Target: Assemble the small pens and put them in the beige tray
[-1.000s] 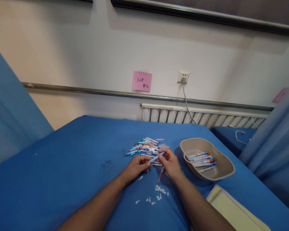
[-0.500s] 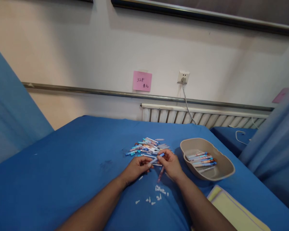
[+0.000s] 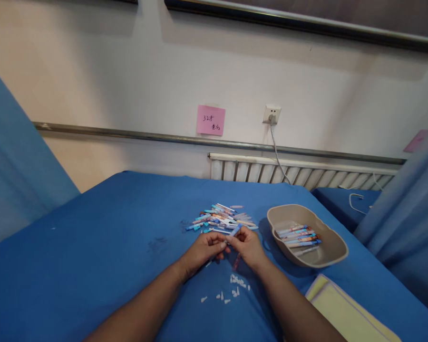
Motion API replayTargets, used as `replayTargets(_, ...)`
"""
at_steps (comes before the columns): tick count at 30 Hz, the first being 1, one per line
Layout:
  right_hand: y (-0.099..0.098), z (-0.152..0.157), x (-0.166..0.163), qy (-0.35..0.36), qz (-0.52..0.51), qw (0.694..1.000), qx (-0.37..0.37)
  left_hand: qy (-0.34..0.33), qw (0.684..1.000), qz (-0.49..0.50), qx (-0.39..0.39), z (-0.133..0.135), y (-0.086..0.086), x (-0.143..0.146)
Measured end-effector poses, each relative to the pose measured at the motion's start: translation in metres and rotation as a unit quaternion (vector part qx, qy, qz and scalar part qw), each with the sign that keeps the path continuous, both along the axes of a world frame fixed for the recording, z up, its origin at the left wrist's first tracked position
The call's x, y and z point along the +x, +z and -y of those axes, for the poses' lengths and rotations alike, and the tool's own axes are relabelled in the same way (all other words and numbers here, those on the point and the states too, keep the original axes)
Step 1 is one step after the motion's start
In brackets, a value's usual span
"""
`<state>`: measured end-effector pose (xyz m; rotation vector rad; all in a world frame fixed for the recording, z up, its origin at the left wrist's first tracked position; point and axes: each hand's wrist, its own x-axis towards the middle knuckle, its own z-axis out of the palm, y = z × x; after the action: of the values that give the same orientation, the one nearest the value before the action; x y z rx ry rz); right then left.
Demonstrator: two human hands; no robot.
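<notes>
My left hand and my right hand meet over the blue sheet, fingers closed on one pen. Its blue end points up and to the right; the lower end is hidden between my fingertips. Just beyond my hands lies a loose pile of pens and pen parts, several of them white, teal or orange. Partly under my right hand is a pinkish pen barrel. Nearer to me, small white cone-shaped tips are scattered on the sheet.
To the right stands a beige plastic basin with several pens in it. A yellow folded cloth or pad lies at the near right. Behind the bed are a radiator and a plugged-in cable. Blue curtains hang on both sides.
My right hand has slid down from the pen's blue end towards my left fingertips. The pen now tilts more steeply, with its blue end bare.
</notes>
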<state>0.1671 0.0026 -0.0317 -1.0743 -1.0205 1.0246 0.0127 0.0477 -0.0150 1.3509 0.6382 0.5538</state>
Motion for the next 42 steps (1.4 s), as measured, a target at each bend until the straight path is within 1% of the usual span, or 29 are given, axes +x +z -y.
replayTargets(2, 0.003, 0.002, -0.001, 0.006, -0.001, 1.0, 0.004, -0.009, 1.0, 0.012, -0.007, 0.002, 0.001, 0.001)
replayTargets(5, 0.01, 0.006, 0.001, 0.062, -0.043, 0.997, 0.005, -0.006, 0.999, 0.029, -0.013, 0.002, 0.002, 0.001)
replayTargets(7, 0.013, 0.006, 0.002, 0.075, -0.055, 0.996, 0.011, 0.004, 0.999, 0.03, -0.014, 0.002, 0.002, 0.0)
replayTargets(13, 0.009, 0.003, 0.0, 0.008, -0.024, 1.0, 0.012, -0.01, 0.999, 0.034, -0.024, 0.003, 0.0, 0.001)
replayTargets(17, 0.011, 0.005, 0.002, 0.04, -0.041, 0.998, -0.005, 0.002, 0.999, 0.027, -0.029, 0.003, 0.003, 0.002)
replayTargets(20, 0.012, 0.005, 0.004, 0.054, -0.052, 0.997, 0.0, 0.003, 0.999, 0.023, -0.026, 0.002, 0.004, 0.001)
replayTargets(25, 0.012, 0.003, 0.0, 0.004, -0.03, 1.0, 0.001, -0.004, 0.999, 0.02, -0.028, 0.003, 0.004, 0.002)
replayTargets(27, 0.012, 0.005, -0.001, 0.021, -0.033, 0.999, -0.001, 0.0, 0.999, 0.025, -0.03, 0.004, 0.005, 0.002)
replayTargets(30, 0.011, 0.007, -0.001, 0.089, -0.055, 0.994, -0.001, 0.003, 0.999, 0.037, -0.025, 0.004, 0.005, 0.002)
replayTargets(32, 0.009, 0.006, -0.001, 0.107, -0.062, 0.992, 0.012, -0.001, 0.999, 0.04, -0.025, 0.003, 0.004, 0.002)
replayTargets(36, 0.004, 0.003, -0.005, 0.051, -0.028, 0.998, 0.012, -0.022, 0.999, 0.038, -0.03, 0.003, 0.002, 0.002)
replayTargets(38, 0.002, 0.003, -0.006, 0.035, -0.021, 0.999, 0.005, -0.018, 0.999, 0.034, -0.031, 0.003, 0.003, 0.002)
replayTargets(42, 0.005, 0.006, -0.002, 0.077, -0.083, 0.994, -0.003, 0.013, 0.999, 0.03, -0.031, 0.004, 0.008, 0.002)
